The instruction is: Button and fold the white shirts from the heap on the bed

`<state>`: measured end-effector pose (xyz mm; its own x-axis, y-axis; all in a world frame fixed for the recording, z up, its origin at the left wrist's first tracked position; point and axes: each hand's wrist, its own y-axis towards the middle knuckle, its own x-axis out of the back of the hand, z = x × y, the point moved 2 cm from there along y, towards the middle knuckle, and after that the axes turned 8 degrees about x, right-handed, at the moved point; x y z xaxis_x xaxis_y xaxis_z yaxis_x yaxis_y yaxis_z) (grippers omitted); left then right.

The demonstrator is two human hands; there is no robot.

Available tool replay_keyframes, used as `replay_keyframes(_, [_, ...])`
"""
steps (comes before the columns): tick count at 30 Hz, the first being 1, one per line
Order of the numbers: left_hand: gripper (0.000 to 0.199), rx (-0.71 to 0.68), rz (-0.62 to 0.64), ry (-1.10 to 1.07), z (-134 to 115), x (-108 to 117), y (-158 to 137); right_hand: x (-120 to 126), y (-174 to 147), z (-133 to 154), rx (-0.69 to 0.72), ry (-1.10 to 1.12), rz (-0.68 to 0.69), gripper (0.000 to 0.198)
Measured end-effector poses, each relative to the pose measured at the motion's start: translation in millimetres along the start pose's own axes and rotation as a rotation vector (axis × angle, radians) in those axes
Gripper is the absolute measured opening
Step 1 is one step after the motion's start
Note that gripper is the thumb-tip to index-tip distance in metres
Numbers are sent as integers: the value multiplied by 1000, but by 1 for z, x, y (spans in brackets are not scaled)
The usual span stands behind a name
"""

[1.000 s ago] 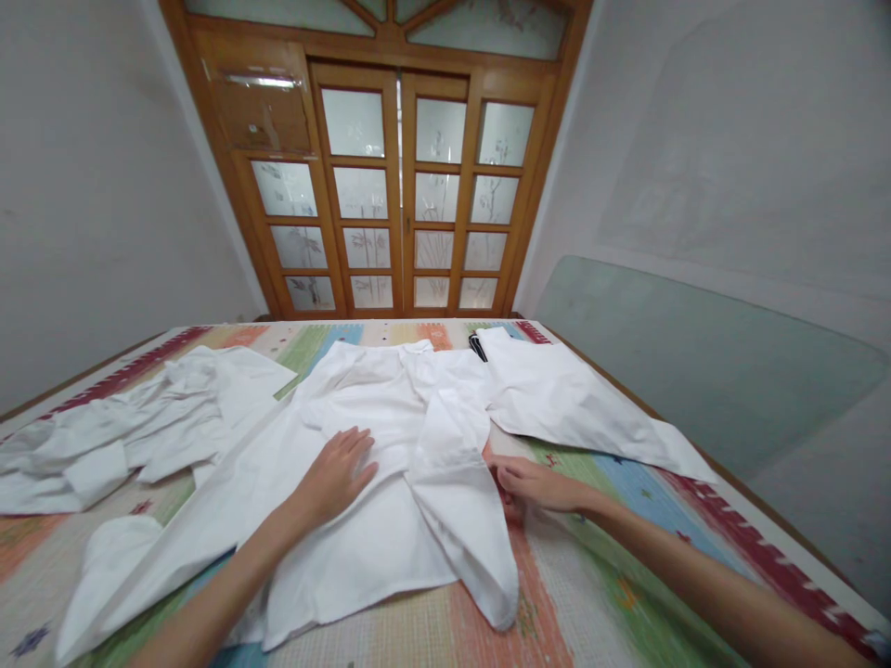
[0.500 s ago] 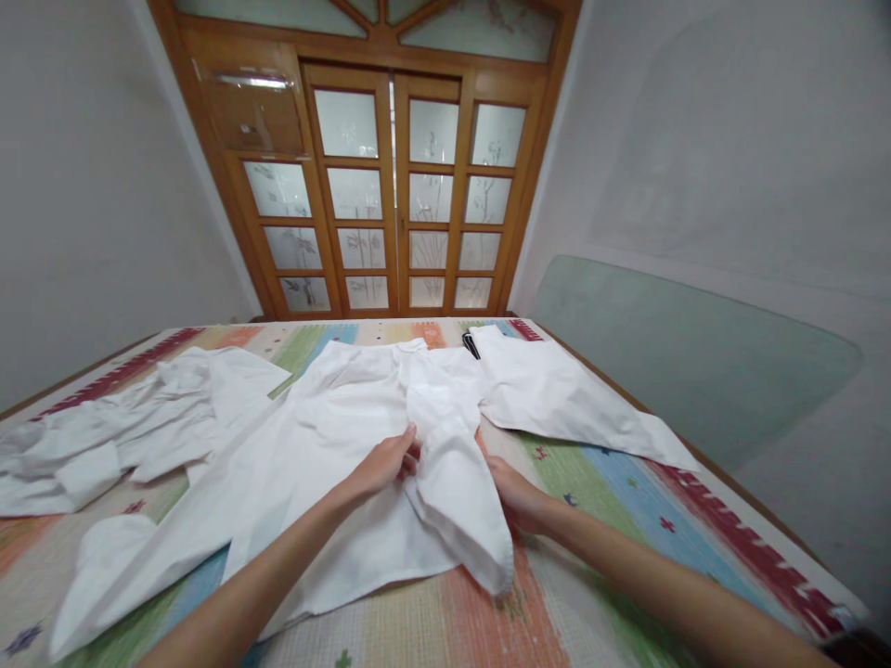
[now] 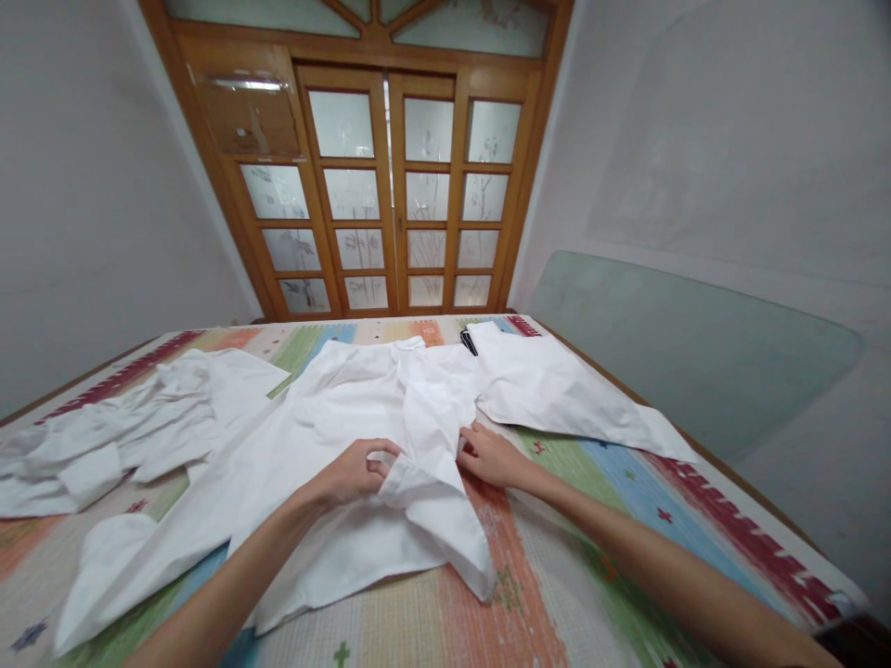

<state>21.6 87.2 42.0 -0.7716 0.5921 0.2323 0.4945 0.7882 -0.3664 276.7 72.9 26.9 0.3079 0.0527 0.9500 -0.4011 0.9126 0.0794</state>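
Observation:
A white shirt (image 3: 344, 408) lies spread on the patterned cloth, one sleeve stretching toward the lower left. Its right front panel is partly folded over, with a loose flap hanging toward me. My left hand (image 3: 358, 468) pinches the edge of this flap between thumb and fingers. At the shirt's right side, my right hand (image 3: 491, 455) has its fingers closed on the fabric edge; the fingertips are partly hidden. Another white garment part (image 3: 549, 385), perhaps the other sleeve, lies beyond my right hand.
A crumpled white garment (image 3: 160, 408) lies at the left. The striped, colourful cloth (image 3: 390, 626) covers the table. A small black-and-white object (image 3: 469, 342) lies at the far side. Wooden glazed doors (image 3: 386, 195) stand behind, and a pale green panel (image 3: 682, 334) is along the right wall.
My left hand has moved left and slightly toward me, drawing the flap's edge left. My right hand has shifted up and left along the shirt's side, out from beneath the flap.

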Motion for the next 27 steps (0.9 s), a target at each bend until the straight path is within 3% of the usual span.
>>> replay_keyframes(4, [42,-68,-209,67,5,22,-11,1,7,-5,-20,27,-45,23])
replay_keyframes(10, [47,-30,-663,-128,22,46,-25,17,10,-18,-75,151,-231,11])
replay_keyframes(13, [51,-36,-723,-122,35,49,-30,28,10,-30,-91,206,-383,14])
replay_keyframes(16, [53,-41,-621,-57,45,46,-33,29,8,-40,-152,336,-498,11])
replay_keyframes(18, [53,-78,-564,-31,48,43,-35,22,3,-42,-213,472,-423,9])
replay_keyframes(20, [53,-139,-558,-22,49,41,-37,14,-5,-36,-214,574,-239,11])
replay_keyframes(23, [54,-174,-554,6,51,38,-38,10,-26,-12,11,550,-12,26])
replay_keyframes(27, [56,-162,-552,75,58,40,-37,10,-59,26,336,347,163,41])
